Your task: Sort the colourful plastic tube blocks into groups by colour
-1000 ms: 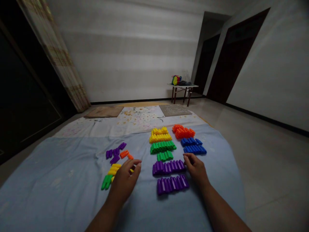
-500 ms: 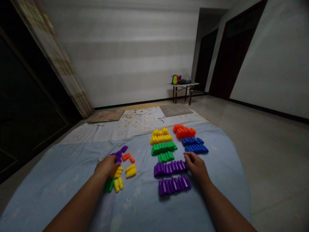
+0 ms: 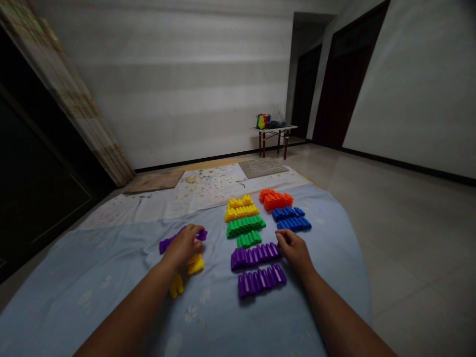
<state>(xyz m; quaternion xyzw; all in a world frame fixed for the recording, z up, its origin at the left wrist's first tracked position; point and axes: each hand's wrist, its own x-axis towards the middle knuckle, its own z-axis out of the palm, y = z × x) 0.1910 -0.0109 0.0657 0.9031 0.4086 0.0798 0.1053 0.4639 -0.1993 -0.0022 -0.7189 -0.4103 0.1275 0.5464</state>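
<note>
My left hand (image 3: 184, 246) is over the loose pieces at the left, its fingers closed on a purple bullet-shaped plastic piece (image 3: 202, 235). Beneath and beside it lie more purple pieces (image 3: 166, 244), yellow pieces (image 3: 195, 264) and a bit of orange, partly covered by the hand. My right hand (image 3: 296, 252) rests on the cloth with fingers curled, nothing showing in them. It sits against the right end of the upper purple row (image 3: 256, 256). A second purple row (image 3: 262, 281) lies nearer to me.
Beyond the purple rows are green rows (image 3: 245, 226), yellow rows (image 3: 241, 212), blue rows (image 3: 293, 224) and an orange pile (image 3: 277, 200). Two flat mats (image 3: 263, 168) lie at the table's far edge. A small side table (image 3: 275, 130) with a colourful bag stands by the wall.
My left hand has moved right and slightly away from me, and a purple piece has come with its fingertips. My right hand stays by the purple row. The view has shifted a little.
</note>
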